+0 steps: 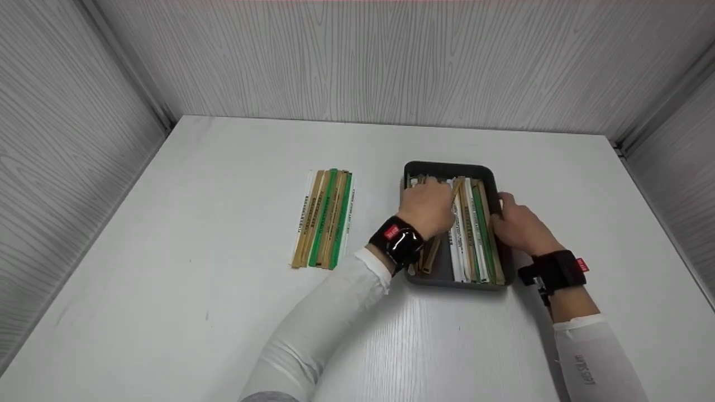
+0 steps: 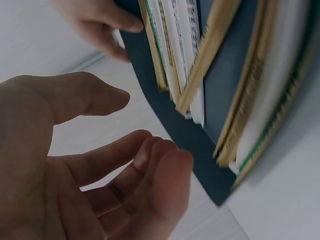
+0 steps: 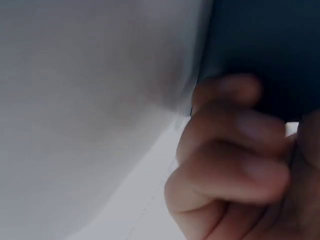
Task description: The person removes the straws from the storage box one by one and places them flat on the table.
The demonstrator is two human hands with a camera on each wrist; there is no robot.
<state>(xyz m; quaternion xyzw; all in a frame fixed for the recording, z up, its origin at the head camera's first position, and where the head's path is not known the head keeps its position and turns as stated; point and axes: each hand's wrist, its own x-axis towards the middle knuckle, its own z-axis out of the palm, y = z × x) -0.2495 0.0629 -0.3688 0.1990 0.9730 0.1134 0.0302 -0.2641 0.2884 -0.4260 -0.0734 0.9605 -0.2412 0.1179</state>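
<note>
A dark grey rectangular tray [image 1: 455,286] holds slim printed paper-wrapped sticks [image 1: 473,240] in brown, white and green. Over its left part is my left hand [image 1: 427,206], covering some of the sticks in the head view. From the left wrist, the thumb and loosely bent fingers [image 2: 112,155] stand apart with nothing between them, beside the tray edge [image 2: 160,115]. One brown stick [image 2: 207,57] lies aslant across white ones. My right hand [image 1: 522,226] grips the tray's right wall; its curled fingers [image 3: 225,167] show against the dark side [image 3: 270,40].
Left of the tray, a row of similar brown, green and white sticks [image 1: 324,218] lies side by side on the white table [image 1: 195,279]. Pale wood-grain panels [image 1: 357,61] enclose the table at the back and both sides.
</note>
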